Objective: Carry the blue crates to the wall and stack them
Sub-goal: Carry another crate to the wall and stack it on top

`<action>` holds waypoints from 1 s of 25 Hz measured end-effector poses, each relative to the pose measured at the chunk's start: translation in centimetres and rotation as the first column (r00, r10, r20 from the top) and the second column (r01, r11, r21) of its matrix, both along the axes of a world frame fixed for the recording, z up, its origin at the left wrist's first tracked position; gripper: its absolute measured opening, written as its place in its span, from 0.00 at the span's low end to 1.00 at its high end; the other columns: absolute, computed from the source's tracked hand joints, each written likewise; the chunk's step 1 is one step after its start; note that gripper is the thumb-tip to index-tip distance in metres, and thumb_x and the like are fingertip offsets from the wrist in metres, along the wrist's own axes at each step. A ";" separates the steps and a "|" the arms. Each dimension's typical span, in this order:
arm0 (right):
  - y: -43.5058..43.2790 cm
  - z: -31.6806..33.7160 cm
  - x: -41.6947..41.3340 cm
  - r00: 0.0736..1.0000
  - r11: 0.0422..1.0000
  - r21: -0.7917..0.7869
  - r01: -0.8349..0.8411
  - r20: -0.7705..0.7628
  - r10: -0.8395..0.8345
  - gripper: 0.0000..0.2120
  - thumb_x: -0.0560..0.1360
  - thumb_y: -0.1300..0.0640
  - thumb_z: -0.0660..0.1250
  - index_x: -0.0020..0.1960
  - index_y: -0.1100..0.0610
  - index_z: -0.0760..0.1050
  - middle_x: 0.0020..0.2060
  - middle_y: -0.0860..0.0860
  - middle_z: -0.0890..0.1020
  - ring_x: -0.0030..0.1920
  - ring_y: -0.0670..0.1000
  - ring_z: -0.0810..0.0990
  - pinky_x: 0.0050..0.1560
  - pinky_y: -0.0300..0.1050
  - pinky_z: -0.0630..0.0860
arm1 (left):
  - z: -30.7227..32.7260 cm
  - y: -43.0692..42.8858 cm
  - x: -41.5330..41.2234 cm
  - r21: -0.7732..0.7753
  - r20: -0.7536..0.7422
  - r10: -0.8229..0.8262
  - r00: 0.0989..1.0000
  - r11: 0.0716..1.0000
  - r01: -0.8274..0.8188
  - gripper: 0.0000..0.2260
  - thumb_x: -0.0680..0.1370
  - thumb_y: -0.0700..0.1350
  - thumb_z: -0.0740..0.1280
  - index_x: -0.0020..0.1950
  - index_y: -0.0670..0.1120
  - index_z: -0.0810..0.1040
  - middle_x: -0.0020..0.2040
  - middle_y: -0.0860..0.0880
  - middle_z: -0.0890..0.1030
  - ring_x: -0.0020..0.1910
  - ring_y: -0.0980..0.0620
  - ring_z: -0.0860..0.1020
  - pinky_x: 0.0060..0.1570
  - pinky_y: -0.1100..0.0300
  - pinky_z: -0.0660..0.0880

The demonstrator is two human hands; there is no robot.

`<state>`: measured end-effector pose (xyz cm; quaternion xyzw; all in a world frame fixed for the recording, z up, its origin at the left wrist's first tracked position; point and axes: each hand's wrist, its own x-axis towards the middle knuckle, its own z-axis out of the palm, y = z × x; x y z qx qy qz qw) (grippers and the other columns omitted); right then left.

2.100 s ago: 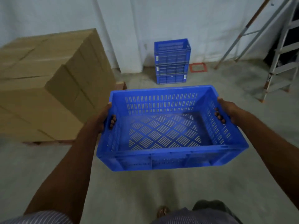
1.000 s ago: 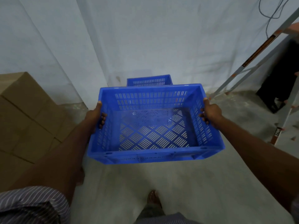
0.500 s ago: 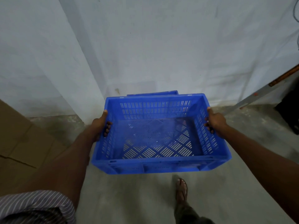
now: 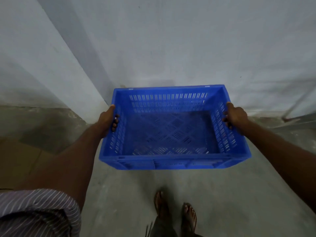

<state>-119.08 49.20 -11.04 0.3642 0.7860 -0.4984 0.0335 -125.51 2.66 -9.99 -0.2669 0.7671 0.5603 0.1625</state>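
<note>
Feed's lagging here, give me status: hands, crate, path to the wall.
Left hand and right hand grip the blue crate by its ends. Crate empty, held level at the wall. Nothing visible in the way.

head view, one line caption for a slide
Both hands, left and right, hold an empty blue crate by its sides, facing a white wall.

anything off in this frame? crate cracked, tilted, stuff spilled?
Nothing stands out. The blue crate is empty, looks intact and roughly level, held by the left hand and right hand at its short ends, close to the wall. The floor shows stains only.
</note>
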 end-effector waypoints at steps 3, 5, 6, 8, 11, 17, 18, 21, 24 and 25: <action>0.3 -2.6 -5.5 1.000 0.998 0.053 0.025 -0.007 -0.025 0.28 0.82 0.39 0.54 0.38 0.60 0.74 0.33 0.59 0.80 0.25 0.57 0.74 0.26 0.45 0.70 | -2.8 0.9 -6.1 -0.013 -0.024 0.000 1.000 1.000 0.000 0.25 0.83 0.63 0.55 0.40 0.45 0.72 0.31 0.47 0.66 0.17 0.55 0.62 0.22 0.68 0.60; 0.2 -4.5 -9.0 0.999 0.996 0.078 0.032 -0.012 -0.031 0.28 0.83 0.39 0.54 0.42 0.62 0.76 0.33 0.59 0.81 0.25 0.57 0.74 0.26 0.47 0.71 | -4.7 0.9 -10.3 -0.022 -0.040 0.003 0.999 1.000 -0.003 0.26 0.83 0.64 0.55 0.39 0.45 0.72 0.31 0.47 0.67 0.16 0.55 0.62 0.22 0.69 0.60; 0.2 -5.0 -10.0 0.999 0.995 0.090 0.033 -0.018 -0.032 0.28 0.83 0.40 0.54 0.45 0.63 0.76 0.33 0.58 0.81 0.25 0.57 0.75 0.27 0.47 0.72 | -5.2 0.8 -11.7 -0.034 -0.050 0.004 0.999 0.999 -0.006 0.26 0.83 0.64 0.55 0.39 0.45 0.72 0.31 0.47 0.67 0.16 0.56 0.62 0.22 0.69 0.60; 0.1 -6.8 -12.8 1.000 0.993 0.115 0.020 0.001 -0.020 0.27 0.83 0.41 0.53 0.50 0.64 0.77 0.35 0.59 0.81 0.25 0.57 0.75 0.27 0.48 0.72 | -7.0 0.7 -14.9 -0.064 -0.043 -0.009 0.999 0.998 0.006 0.26 0.83 0.65 0.55 0.39 0.45 0.73 0.31 0.47 0.68 0.16 0.56 0.63 0.21 0.69 0.61; -0.9 -9.2 -15.2 0.999 0.990 0.143 0.020 0.030 -0.025 0.28 0.82 0.41 0.51 0.56 0.65 0.76 0.40 0.61 0.83 0.25 0.56 0.75 0.26 0.46 0.71 | -10.0 0.4 -17.4 -0.107 -0.045 -0.004 0.999 0.994 -0.001 0.27 0.82 0.66 0.55 0.38 0.45 0.74 0.31 0.46 0.70 0.17 0.54 0.65 0.22 0.66 0.62; 1.6 -13.6 -17.5 1.000 0.965 0.262 0.010 0.008 -0.012 0.50 0.66 0.17 0.39 0.54 0.57 0.76 0.53 0.64 0.82 0.52 0.66 0.82 0.57 0.62 0.78 | -11.4 0.8 -18.8 -0.088 -0.090 -0.008 0.996 0.996 0.000 0.26 0.81 0.68 0.55 0.39 0.47 0.73 0.30 0.46 0.70 0.17 0.55 0.65 0.21 0.68 0.61; 1.1 -12.8 -17.5 1.000 0.963 0.270 -0.003 0.010 0.000 0.46 0.70 0.19 0.40 0.54 0.57 0.76 0.54 0.63 0.82 0.53 0.65 0.81 0.59 0.60 0.77 | -11.2 0.6 -18.5 -0.061 -0.055 -0.019 0.998 0.998 0.016 0.26 0.81 0.68 0.54 0.41 0.47 0.73 0.32 0.46 0.72 0.18 0.55 0.65 0.21 0.68 0.61; 0.8 -12.0 -17.2 1.000 0.960 0.280 0.007 -0.030 0.002 0.48 0.59 0.15 0.37 0.50 0.52 0.72 0.54 0.62 0.82 0.51 0.65 0.82 0.56 0.62 0.78 | -11.7 0.0 -16.6 0.027 -0.019 -0.050 0.999 0.998 0.050 0.24 0.83 0.67 0.52 0.47 0.48 0.73 0.36 0.46 0.78 0.21 0.54 0.67 0.22 0.67 0.62; -0.2 -11.8 -16.6 1.000 0.954 0.301 -0.014 0.000 0.014 0.46 0.61 0.18 0.38 0.51 0.53 0.71 0.56 0.62 0.81 0.54 0.65 0.82 0.59 0.62 0.77 | -12.3 -0.3 -15.8 -0.004 -0.068 -0.025 0.997 1.000 0.025 0.24 0.83 0.66 0.53 0.46 0.47 0.74 0.33 0.46 0.80 0.18 0.54 0.66 0.22 0.67 0.63; -0.9 -11.1 -16.5 1.000 0.954 0.298 -0.007 0.001 0.006 0.43 0.69 0.20 0.40 0.53 0.55 0.72 0.57 0.63 0.81 0.55 0.65 0.81 0.60 0.60 0.76 | -12.4 -0.1 -16.1 -0.017 -0.074 -0.018 0.997 1.000 0.017 0.25 0.82 0.67 0.53 0.45 0.47 0.74 0.30 0.46 0.80 0.17 0.54 0.66 0.22 0.67 0.62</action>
